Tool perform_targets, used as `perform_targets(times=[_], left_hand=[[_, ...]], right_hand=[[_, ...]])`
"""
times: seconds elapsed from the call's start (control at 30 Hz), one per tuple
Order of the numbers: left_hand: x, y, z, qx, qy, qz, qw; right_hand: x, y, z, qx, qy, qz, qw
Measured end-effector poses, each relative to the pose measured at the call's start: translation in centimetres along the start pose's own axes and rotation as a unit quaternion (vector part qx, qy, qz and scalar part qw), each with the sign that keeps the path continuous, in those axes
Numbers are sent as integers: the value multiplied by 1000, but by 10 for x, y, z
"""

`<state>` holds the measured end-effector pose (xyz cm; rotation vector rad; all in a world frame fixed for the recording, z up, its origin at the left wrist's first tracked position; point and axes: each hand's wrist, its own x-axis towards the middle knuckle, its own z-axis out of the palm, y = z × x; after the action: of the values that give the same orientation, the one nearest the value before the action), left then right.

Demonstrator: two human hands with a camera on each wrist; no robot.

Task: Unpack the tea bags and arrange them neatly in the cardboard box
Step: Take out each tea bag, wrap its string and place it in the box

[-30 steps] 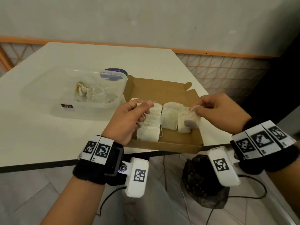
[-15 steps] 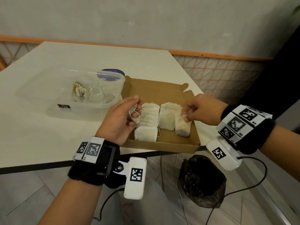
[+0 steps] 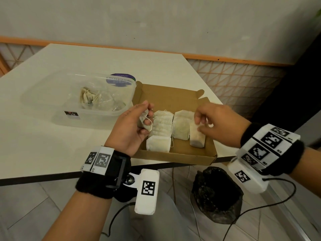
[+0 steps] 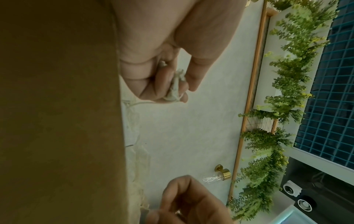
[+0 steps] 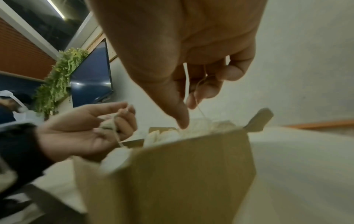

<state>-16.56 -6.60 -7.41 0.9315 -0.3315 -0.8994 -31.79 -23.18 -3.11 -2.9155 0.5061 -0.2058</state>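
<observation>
left hand (image 3: 132, 126): clutching crumpled tea bag (image 3: 145, 121) at 9 o'clock of cardboard box (image 3: 175, 156) | right hand (image 3: 217, 122): pinching string, fingertips on upright tea bag (image 3: 197, 138) at 3 o'clock | rows lying flat inside

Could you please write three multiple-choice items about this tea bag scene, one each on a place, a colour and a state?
1. Where does the clear plastic container stand?
A. On the table, left of the cardboard box
B. Inside the box
C. On the floor

2. What colour is the bag on the floor under the table edge?
A. White
B. Black
C. Orange

3. What is the left hand doing?
A. Lying flat on the table
B. Lifting the container
C. Gripping a crumpled tea bag

Answers: 1 A, the head view shows it beside the box's left wall. 2 B, it is dark and glossy. 3 C, its fingers curl around the bag.
</observation>
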Motion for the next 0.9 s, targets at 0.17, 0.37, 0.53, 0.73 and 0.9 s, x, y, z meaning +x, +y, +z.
perform_targets(times=[0.17,0.37,0.53,0.73,0.9], left_hand=[[-1,3,0,-52,-9,-19,998],[-3,0,4,20,5,14,1000],[-5,-6,5,74,16,49,996],[-7,-6,5,112,-19,41,993],[-5,-7,7,163,3,55,985]], right_hand=[[-11,-2,12,-110,-88,-10,990],[5,-44,-9,195,32,20,980],[34,-72,0,199,8,36,979],[48,-63,-1,162,14,25,986],[43,-47,-15,227,3,45,973]])
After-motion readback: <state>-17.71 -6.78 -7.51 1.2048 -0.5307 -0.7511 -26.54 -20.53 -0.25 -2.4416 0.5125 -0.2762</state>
